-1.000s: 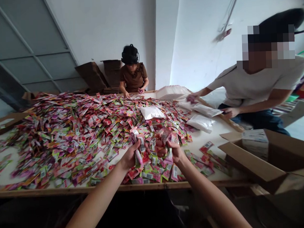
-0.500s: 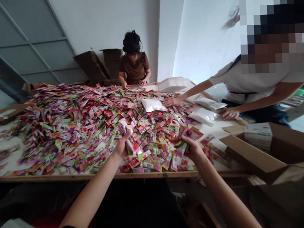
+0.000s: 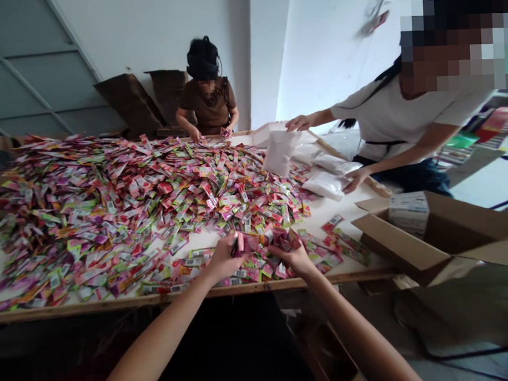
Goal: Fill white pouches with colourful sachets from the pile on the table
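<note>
A huge heap of small colourful sachets [image 3: 125, 195] covers a long white table [image 3: 321, 213]. My left hand [image 3: 223, 259] is closed on a small bunch of pink sachets [image 3: 250, 243] near the table's front edge. My right hand [image 3: 293, 254] meets it from the right, fingers curled onto the same bunch. Loose sachets lie under and around both hands.
An open cardboard box [image 3: 430, 234] stands at the table's right corner. A person in a white shirt [image 3: 397, 119] at the right lifts a white bag [image 3: 280, 150]; more white bags [image 3: 326, 183] lie beside. Another person in brown [image 3: 208, 103] works at the far end.
My hands have come together low near the front edge, gathering sachets into one bunch. The person at the right has lifted a white bag off the pile. The view has shifted left.
</note>
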Available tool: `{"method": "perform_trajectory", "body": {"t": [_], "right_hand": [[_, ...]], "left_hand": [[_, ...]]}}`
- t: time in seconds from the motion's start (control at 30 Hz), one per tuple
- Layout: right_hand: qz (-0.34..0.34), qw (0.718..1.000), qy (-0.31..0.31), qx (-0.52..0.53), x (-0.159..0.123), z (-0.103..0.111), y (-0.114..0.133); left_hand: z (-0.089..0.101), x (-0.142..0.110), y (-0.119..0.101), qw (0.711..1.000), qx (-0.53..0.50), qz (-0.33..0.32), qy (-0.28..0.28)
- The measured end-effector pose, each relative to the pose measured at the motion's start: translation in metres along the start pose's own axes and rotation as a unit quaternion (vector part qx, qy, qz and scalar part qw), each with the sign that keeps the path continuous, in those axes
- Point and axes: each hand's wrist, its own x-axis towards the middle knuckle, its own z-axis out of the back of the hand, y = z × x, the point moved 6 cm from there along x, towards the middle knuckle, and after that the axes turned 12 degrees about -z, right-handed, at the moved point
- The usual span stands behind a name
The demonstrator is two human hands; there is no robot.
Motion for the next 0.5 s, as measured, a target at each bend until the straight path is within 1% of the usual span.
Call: {"method": "perform_trajectory", "body": {"t": [0.13,0.2,0.27,0.37,0.43,0.5], "right_hand": [[0.013,1.0,0.014,-0.002,0.003,-0.004,0.0],[0.017,1.0,0.014,-0.005,0.006,-0.003,-0.005],[0.014,0.999,0.009,-0.032,0.011,0.002,-0.014],[-0.002,0.991,-0.014,-0.135,0.021,0.018,-0.034],[0.005,0.975,-0.045,-0.218,0.028,0.032,-0.044],[0.029,0.955,-0.082,-0.285,0.034,0.043,-0.046]], "left_hand": [[-0.001,-0.002,0.002,1.0,-0.009,-0.008,0.002],[0.001,-0.005,0.004,1.0,0.004,-0.001,-0.004],[0.005,-0.008,0.008,1.0,0.018,0.019,-0.014],[0.016,-0.012,0.019,0.997,0.024,0.066,-0.031],[0.03,-0.011,0.028,0.995,0.04,0.078,-0.054],[0.048,-0.007,0.037,0.991,0.066,0.076,-0.092]]}}
